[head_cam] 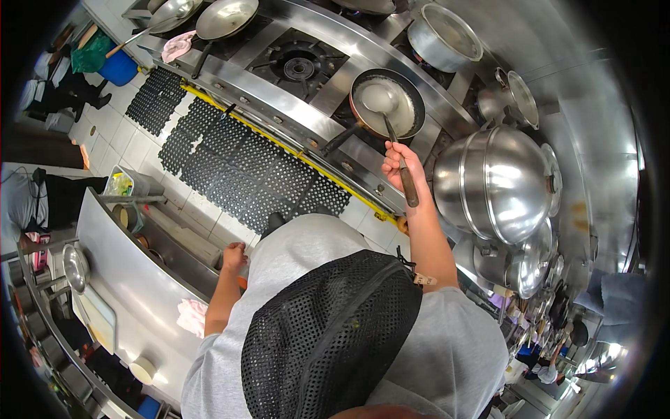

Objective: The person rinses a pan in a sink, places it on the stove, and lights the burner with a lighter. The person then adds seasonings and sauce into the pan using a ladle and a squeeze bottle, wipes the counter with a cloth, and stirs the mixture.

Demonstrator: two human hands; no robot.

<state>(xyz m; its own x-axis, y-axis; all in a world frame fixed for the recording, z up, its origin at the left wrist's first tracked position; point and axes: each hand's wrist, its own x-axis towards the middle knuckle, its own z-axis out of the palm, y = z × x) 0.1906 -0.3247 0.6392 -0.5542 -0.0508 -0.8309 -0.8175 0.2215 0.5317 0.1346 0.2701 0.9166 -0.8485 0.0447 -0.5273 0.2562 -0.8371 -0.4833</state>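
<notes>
My right hand [402, 166] grips the handle of a metal ladle [390, 125]. The ladle's bowl [378, 98] rests in a black-rimmed frying pan [419, 112], in a pale, whitish liquid [400, 112]. That pan sits on a burner of the steel range [241, 91], its dark handle [340, 140] pointing towards the range's front. Low at my side, my left hand [235, 255] has curled fingers and nothing visible in it. It is close to the edge of a steel counter [152, 298]. A pink cloth [192, 317] lies on the counter beside my left forearm.
Left of the frying pan is a bare burner [298, 68]; a wok [227, 20] stands farther left. A tall pot [445, 39] sits behind. Large domed steel vessels [492, 183] crowd the right. Black perforated mats [235, 162] cover the floor. People [68, 78] stand at the left.
</notes>
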